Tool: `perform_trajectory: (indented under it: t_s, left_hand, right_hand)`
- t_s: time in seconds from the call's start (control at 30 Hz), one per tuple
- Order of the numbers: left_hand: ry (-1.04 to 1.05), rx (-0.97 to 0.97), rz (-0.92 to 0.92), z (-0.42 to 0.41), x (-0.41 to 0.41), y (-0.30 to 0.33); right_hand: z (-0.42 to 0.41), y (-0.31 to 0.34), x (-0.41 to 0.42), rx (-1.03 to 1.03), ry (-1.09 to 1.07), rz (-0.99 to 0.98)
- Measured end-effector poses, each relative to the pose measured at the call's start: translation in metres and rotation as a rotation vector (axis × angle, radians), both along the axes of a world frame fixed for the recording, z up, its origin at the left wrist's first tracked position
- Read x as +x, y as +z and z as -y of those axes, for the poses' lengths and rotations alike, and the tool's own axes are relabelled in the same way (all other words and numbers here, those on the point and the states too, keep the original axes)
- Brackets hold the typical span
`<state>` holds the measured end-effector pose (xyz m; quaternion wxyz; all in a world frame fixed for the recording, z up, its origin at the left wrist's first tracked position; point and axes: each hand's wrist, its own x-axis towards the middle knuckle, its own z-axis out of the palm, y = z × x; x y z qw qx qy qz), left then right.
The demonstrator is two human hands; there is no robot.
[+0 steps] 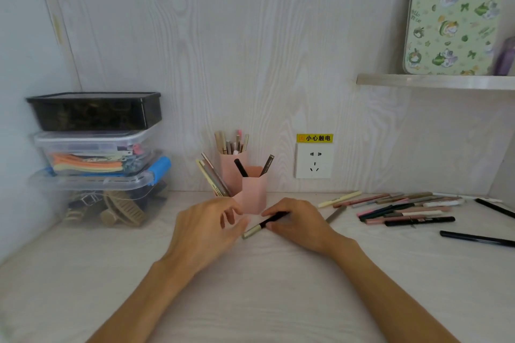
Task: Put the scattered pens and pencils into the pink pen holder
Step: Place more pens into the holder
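The pink pen holder (pixel 252 189) stands against the back wall, its several tubes holding pens and pencils. Just in front of it my right hand (pixel 295 221) grips a black pen with a silver-gold end (pixel 255 230), held low over the desk and pointing left. My left hand (pixel 207 227) hovers beside that pen's silver tip, fingers apart and curled, holding nothing. A pile of several scattered pens and pencils (pixel 404 207) lies on the desk to the right. A grey pen (pixel 335 214) lies just right of my right hand.
Three stacked plastic storage boxes (pixel 97 159) fill the left corner. A wall socket (pixel 313 160) with a yellow warning label sits right of the holder. A shelf (pixel 434 82) with a patterned green case projects at upper right. Two black pens (pixel 478 238) lie at far right.
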<state>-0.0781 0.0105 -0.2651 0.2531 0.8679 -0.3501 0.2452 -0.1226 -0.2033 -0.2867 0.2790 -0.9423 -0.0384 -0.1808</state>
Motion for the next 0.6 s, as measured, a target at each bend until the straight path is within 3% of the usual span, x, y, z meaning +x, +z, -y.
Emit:
perform_trajectory:
  t_s: [0.17,0.27,0.33,0.4,0.5,0.6]
  left_hand:
    - [0.004,0.193,-0.158,0.003,0.005,-0.018]
    - [0.01,0.15,-0.151,-0.005,0.008,-0.019]
    - [0.025,0.02,-0.142,-0.012,0.011,-0.014]
    - [0.004,-0.234,-0.101,-0.015,0.013,-0.005]
    - [-0.071,-0.684,-0.065,-0.016,0.012,0.013]
    - [-0.018,-0.822,-0.021,-0.016,0.015,0.025]
  right_hand:
    - [-0.003,0.013,-0.002,0.277,0.029,0.01]
    - [0.018,0.028,-0.01,0.348,-0.194,0.095]
    - [0.037,0.029,-0.018,0.267,-0.393,-0.017]
    - [0.05,0.024,-0.024,0.102,-0.521,-0.22]
    - [0.052,0.021,-0.025,0.019,-0.522,-0.33]
    - [0.045,0.022,-0.023,0.008,-0.43,-0.308]
